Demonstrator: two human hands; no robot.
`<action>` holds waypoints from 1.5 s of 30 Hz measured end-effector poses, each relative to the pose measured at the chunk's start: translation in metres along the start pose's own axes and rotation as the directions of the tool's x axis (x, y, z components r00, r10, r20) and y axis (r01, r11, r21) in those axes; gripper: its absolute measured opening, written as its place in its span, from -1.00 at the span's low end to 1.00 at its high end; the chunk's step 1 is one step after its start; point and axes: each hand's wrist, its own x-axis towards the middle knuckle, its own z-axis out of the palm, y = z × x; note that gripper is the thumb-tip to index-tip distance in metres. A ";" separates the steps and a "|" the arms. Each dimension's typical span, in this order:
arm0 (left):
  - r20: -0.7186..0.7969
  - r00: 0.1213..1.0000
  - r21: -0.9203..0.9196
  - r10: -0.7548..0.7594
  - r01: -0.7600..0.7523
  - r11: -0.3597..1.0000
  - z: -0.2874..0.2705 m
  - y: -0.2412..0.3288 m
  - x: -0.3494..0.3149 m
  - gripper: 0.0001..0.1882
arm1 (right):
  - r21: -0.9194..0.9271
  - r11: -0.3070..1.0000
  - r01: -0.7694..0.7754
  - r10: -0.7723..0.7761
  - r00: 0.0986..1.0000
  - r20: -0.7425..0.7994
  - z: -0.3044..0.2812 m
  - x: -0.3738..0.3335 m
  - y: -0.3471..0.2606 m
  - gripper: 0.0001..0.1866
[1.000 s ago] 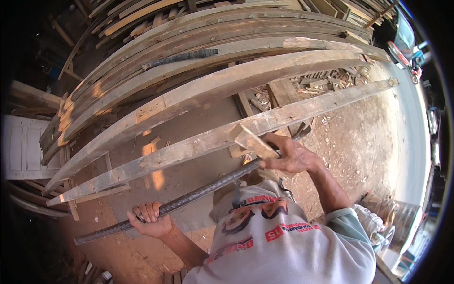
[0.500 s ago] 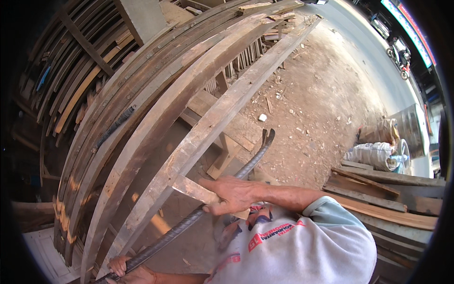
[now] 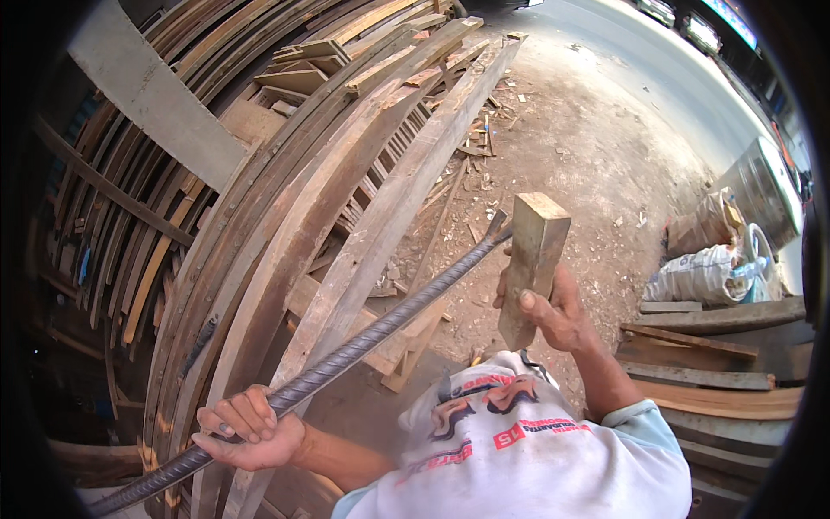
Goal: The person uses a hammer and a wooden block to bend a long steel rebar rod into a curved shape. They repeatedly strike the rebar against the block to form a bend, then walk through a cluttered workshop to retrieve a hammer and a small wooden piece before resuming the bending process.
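Observation:
My left hand (image 3: 251,428) is closed around the lower part of a long ribbed steel pry bar (image 3: 380,324). The bar slants across the nearest long timber beam (image 3: 346,290), its forked tip pointing far right. My right hand (image 3: 558,307) grips a short, thick wooden block (image 3: 538,246), raised nearly upright beside that tip. In this picture the tip ends close to the block; whether they touch I cannot tell. The bar's lower end runs out of clear sight at the bottom left.
More long beams (image 3: 285,212) lie side by side on the left, with stacked planks (image 3: 130,251) beyond a grey post (image 3: 164,95). Wood chips litter the dirt ground (image 3: 596,164). Sacks (image 3: 700,272) and piled boards (image 3: 709,398) stand at the right; a road runs behind.
My right hand has left the bar and lifted the block away from the beam, up and to the right. My left hand has raised its part of the bar. The view has shifted.

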 end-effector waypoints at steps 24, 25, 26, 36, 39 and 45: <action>-0.216 0.976 0.066 -0.004 0.018 0.998 0.077 -0.366 0.137 -0.59 | -0.268 0.717 -0.644 0.524 0.751 -0.402 -0.223 0.179 0.116 -0.20; -0.217 0.976 0.082 -0.005 0.023 0.996 0.079 -0.376 0.144 -0.59 | -0.265 0.728 -0.633 0.524 0.762 -0.380 -0.230 0.191 0.124 -0.19; -0.217 0.976 0.098 -0.006 0.028 0.995 0.081 -0.387 0.150 -0.60 | -0.261 0.739 -0.622 0.524 0.773 -0.358 -0.240 0.202 0.134 -0.18; -0.140 0.982 0.036 -0.125 0.132 0.991 0.065 -0.426 0.179 -0.60 | -0.433 0.726 -0.534 0.513 0.840 -0.175 -0.300 0.296 0.140 -0.16; -0.169 0.977 0.065 -0.131 0.143 0.988 0.069 -0.429 0.178 -0.59 | -0.419 0.728 -0.542 0.542 0.830 -0.133 -0.320 0.311 0.143 -0.16; -0.153 0.971 0.009 -0.182 0.186 0.983 0.064 -0.423 0.186 -0.61 | -0.476 0.692 -0.544 0.550 0.823 -0.140 -0.331 0.335 0.133 -0.16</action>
